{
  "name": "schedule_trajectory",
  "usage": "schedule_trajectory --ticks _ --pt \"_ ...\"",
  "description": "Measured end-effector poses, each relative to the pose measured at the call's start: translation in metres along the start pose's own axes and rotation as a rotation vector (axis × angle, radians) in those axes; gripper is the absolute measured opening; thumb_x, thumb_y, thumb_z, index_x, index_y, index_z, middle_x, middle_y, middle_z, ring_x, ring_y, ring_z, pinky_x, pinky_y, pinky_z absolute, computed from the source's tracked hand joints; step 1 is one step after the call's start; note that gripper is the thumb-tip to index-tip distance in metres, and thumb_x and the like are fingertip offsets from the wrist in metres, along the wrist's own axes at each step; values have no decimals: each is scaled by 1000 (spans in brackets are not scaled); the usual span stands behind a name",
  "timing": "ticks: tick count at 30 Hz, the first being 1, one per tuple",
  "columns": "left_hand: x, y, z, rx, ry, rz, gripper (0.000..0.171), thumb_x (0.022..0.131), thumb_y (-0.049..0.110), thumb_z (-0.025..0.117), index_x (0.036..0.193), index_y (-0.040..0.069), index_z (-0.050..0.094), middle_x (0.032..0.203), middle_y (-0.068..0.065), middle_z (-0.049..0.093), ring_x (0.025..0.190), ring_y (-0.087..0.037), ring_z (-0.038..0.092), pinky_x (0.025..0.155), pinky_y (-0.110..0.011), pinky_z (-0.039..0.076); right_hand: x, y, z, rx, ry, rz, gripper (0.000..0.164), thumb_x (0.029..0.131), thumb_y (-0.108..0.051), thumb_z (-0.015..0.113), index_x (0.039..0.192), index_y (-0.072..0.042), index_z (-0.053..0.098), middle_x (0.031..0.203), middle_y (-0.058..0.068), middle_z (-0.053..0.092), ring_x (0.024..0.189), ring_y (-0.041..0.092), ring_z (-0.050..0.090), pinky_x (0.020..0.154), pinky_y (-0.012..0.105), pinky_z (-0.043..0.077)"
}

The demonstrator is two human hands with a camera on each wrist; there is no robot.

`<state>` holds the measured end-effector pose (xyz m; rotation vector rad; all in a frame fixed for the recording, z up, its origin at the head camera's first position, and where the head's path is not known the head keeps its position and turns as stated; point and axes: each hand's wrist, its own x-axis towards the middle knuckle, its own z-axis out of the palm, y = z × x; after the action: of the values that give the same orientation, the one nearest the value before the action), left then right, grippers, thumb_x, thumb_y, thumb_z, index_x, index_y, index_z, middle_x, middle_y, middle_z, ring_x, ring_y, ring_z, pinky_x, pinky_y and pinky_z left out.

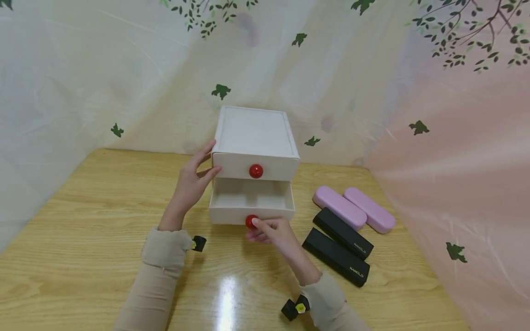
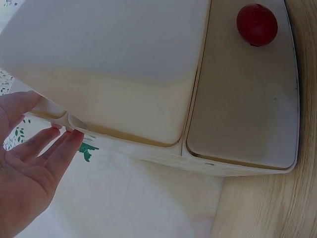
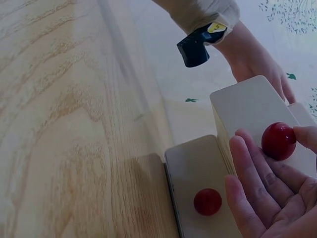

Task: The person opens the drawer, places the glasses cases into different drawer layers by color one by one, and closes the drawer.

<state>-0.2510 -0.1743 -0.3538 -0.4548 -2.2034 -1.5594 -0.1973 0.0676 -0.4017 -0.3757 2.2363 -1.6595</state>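
Observation:
A white cabinet (image 1: 256, 131) has three drawers with red knobs. Its middle drawer (image 1: 251, 216) is pulled out, and no contents show in the visible part. At that drawer's red knob (image 3: 279, 141) is my right hand (image 1: 277, 232), thumb against the ball and the other fingers stretched out beside it. My left hand (image 1: 192, 181) braces the cabinet's left front corner, thumb at the front edge and fingers along the side wall. The top drawer (image 1: 232, 166) is closed. Below, the closed bottom drawer (image 3: 190, 168) shows in both wrist views but is hidden in the head view.
Right of the cabinet lie two pink cases (image 1: 339, 207) and two black boxes (image 1: 335, 257) on the wooden table (image 1: 83, 220). Behind stands a pale cloth backdrop (image 1: 165, 92) with leaf prints. Small black cameras (image 3: 194, 48) are strapped to both wrists.

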Motion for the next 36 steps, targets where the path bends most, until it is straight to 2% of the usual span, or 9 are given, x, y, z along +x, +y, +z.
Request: schedule_trajectory --ticks 20,30,36 --pt "0 -2 -3 5 -31 7 62 93 -1 59 150 12 37 154 -14 37 137 -36 43 97 -45 52 -17 2 4 -29 -20 8 45 100 -30 53 104 12 68 95 22 74 83 22 73 80 38 61" --pt "0 -1 -4 7 -32 -2 63 93 -2 60 150 11 37 154 -14 38 136 -37 43 97 -43 51 -24 0 3 -10 -58 2 44 100 -26 52 106 15 66 97 26 72 86 30 73 81 44 60" --pt "0 -2 -4 7 -40 -14 62 94 1 59 150 14 36 155 -12 36 138 -35 42 98 -44 51 -25 2 4 -1 -55 15 45 100 -28 53 105 14 67 95 25 73 81 22 73 80 42 60"
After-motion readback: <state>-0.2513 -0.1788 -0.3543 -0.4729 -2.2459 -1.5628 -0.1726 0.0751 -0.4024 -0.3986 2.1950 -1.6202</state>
